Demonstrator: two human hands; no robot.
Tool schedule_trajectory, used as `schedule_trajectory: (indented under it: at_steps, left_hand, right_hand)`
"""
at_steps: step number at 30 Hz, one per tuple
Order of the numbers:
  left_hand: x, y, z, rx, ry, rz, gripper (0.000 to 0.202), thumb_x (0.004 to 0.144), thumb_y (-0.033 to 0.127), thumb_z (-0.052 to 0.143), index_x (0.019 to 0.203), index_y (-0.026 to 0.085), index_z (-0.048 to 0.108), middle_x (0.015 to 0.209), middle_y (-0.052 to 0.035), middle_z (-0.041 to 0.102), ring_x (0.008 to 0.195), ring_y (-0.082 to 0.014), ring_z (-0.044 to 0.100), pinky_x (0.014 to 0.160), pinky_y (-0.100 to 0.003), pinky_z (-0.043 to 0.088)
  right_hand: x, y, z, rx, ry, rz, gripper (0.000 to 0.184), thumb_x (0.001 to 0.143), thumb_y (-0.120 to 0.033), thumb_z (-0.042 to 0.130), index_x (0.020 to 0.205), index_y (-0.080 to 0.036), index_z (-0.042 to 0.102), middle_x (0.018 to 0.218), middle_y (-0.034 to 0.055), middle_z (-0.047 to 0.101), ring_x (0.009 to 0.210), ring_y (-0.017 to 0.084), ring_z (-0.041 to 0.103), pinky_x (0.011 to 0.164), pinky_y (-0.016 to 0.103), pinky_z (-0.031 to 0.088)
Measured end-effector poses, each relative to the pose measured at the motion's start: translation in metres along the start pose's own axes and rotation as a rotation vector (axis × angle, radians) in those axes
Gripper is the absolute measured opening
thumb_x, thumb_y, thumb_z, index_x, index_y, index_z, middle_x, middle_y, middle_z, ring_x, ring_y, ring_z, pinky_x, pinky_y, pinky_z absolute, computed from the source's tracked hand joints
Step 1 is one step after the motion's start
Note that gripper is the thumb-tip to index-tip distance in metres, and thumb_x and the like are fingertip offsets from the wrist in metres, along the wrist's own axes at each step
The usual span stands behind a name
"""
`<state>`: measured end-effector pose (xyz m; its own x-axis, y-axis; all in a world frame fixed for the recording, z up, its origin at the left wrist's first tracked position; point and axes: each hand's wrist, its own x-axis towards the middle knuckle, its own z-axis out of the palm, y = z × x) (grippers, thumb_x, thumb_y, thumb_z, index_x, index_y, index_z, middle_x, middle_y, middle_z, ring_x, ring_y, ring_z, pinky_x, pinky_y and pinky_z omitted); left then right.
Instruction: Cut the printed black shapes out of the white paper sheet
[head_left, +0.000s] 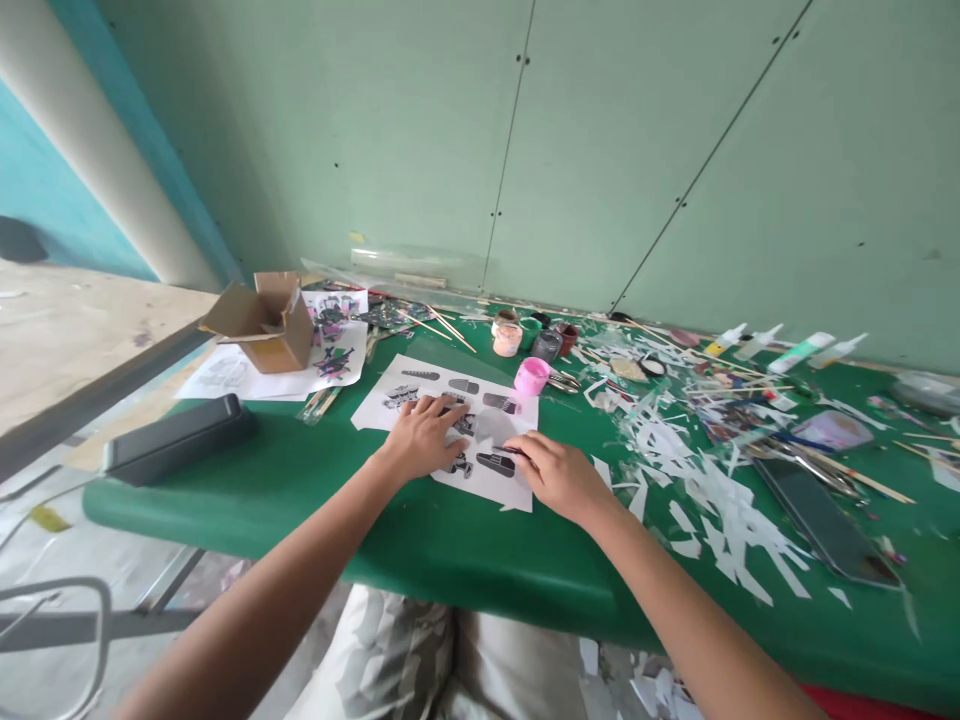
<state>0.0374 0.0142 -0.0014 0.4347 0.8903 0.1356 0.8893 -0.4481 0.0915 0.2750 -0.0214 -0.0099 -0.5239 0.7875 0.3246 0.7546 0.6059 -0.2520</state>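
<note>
A white sheet of paper printed with several black-and-grey shapes lies on the green tabletop in front of me. My left hand rests flat on its middle, fingers spread, covering part of the prints. At the sheet's right side, my right hand is closed round a thin dark tool, its tip over the paper beside a dark printed shape. Too little of the tool shows to tell its kind. An open jar of pink paint stands at the sheet's upper right corner, with metal scissors beside it.
White paper scraps cover the table's right side, near a phone. More paint jars, glue bottles and wooden sticks lie toward the wall. At left are an open cardboard box and a grey oblong case.
</note>
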Motion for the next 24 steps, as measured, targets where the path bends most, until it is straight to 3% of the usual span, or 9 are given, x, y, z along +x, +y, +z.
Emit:
schedule_trajectory:
  at_steps: [8,16,20,24]
  left_hand:
    - [0.045,-0.006,-0.008,0.035,-0.085,0.012,0.05,0.088,0.047,0.055,0.135,0.028,0.051,0.125,-0.0115,0.056,0.115,-0.0328,0.052,0.09,-0.045,0.046]
    - [0.088,-0.009,-0.012,0.011,-0.183,-0.07,0.056,0.086,0.048,0.058,0.136,0.023,0.05,0.122,-0.014,0.057,0.113,-0.0349,0.054,0.09,-0.044,0.044]
    - [0.094,-0.022,-0.01,-0.032,-0.193,0.084,0.05,0.087,0.044,0.059,0.133,0.026,0.054,0.119,-0.0106,0.058,0.114,-0.0311,0.053,0.098,-0.044,0.04]
    - [0.084,-0.031,-0.008,-0.141,-0.171,0.235,0.038,0.091,0.03,0.052,0.127,0.035,0.059,0.136,-0.0039,0.051,0.128,-0.0278,0.043,0.107,-0.045,0.032]
  right_hand:
    - [0.05,0.033,0.0,0.06,-0.148,-0.074,0.023,0.095,-0.026,0.046,0.107,-0.026,0.066,0.098,0.0026,0.073,0.077,0.017,0.068,0.059,0.026,0.049]
    - [0.062,0.057,0.002,0.106,-0.003,-0.165,0.028,0.097,-0.028,0.043,0.109,-0.025,0.068,0.098,0.0027,0.075,0.072,0.016,0.068,0.057,0.027,0.049]
    - [0.052,0.061,0.004,0.183,0.044,-0.113,0.027,0.097,-0.028,0.043,0.109,-0.024,0.067,0.096,0.0029,0.074,0.07,0.013,0.067,0.057,0.024,0.049]
    - [0.046,0.057,-0.001,0.236,-0.002,-0.067,0.028,0.097,-0.026,0.043,0.11,-0.023,0.067,0.096,0.0043,0.072,0.073,0.013,0.066,0.056,0.022,0.048]
